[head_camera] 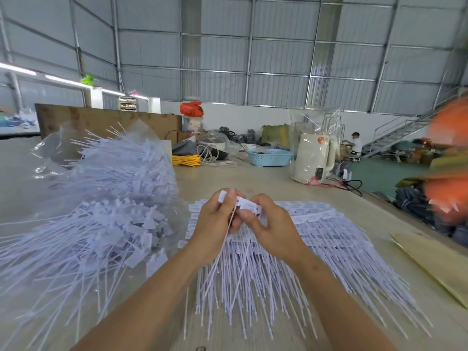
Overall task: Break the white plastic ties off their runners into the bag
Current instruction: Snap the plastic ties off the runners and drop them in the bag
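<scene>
Stn: worktable [253,178], warehouse bkgd.

Grip: left hand [215,224] pinching one end of a short strip of white ties [239,202], thumb + fingers curled on the tag heads. Right hand [272,224] clamped on the other end of same strip. Both held just above the flat stack, tails hanging down btwn the wrists toward the camera.

Location of work: unbroken stack of ties on runners [316,239] lying flat on table directly under and right of hands, tags away, tails fanned near. Loose ties heaped in clear plastic bag [106,198] at left, touching the stack's left edge.

Step in hand, judged: snapping heads free of runner. To do well: keep pinches close together at the joint, bend sharply rather than pull, so tails don't whip or tangle. Work over or just beside bag mouth so pieces drop in, not onto table. Keep runner scrap apart from good ties. Runner itself not clearly made out in the grip.

Counts: hands 2. Bags of loose ties 1. Stacks on table 1. Ties in hand: a few, exact no. not readable. Ties in bag and stack: hundreds by look, uncountable. Blue basket [269,157] 1, far side. Brown paper sheet [435,262] 1, right.
</scene>
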`<move>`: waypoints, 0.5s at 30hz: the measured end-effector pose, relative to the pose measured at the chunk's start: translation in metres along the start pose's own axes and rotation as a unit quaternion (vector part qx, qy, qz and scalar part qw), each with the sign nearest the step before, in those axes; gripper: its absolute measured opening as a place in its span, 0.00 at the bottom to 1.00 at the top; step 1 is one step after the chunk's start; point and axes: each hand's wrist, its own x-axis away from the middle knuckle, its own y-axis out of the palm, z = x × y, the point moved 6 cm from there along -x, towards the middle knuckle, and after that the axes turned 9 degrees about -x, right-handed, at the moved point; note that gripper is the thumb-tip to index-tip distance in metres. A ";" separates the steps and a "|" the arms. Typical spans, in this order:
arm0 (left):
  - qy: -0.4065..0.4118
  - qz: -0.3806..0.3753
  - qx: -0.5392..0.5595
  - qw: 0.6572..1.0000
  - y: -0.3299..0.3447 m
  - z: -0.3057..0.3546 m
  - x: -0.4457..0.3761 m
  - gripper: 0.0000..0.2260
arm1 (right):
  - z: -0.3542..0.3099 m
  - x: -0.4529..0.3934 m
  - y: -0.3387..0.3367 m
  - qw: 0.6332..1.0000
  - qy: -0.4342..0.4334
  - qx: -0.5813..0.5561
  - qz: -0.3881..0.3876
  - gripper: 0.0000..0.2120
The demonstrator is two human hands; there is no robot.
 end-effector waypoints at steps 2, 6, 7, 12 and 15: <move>-0.003 -0.008 0.007 1.000 0.000 0.003 0.001 0.14 | 0.001 0.000 -0.001 1.000 -0.004 -0.003 -0.024 0.10; -0.026 -0.003 -0.007 1.000 -0.003 0.007 0.000 0.13 | -0.008 -0.002 -0.003 0.998 -0.059 0.004 -0.022 0.10; -0.036 -0.002 -0.015 0.999 -0.004 0.007 -0.001 0.13 | -0.011 -0.003 -0.003 0.997 -0.070 0.008 -0.018 0.10; -0.016 -0.025 -0.214 0.976 -0.012 0.012 -0.006 0.14 | -0.010 -0.003 -0.008 0.989 -0.110 0.093 -0.031 0.10; -0.023 -0.052 -0.235 0.970 -0.010 0.014 -0.007 0.13 | -0.015 -0.004 -0.008 0.989 -0.111 0.093 -0.023 0.09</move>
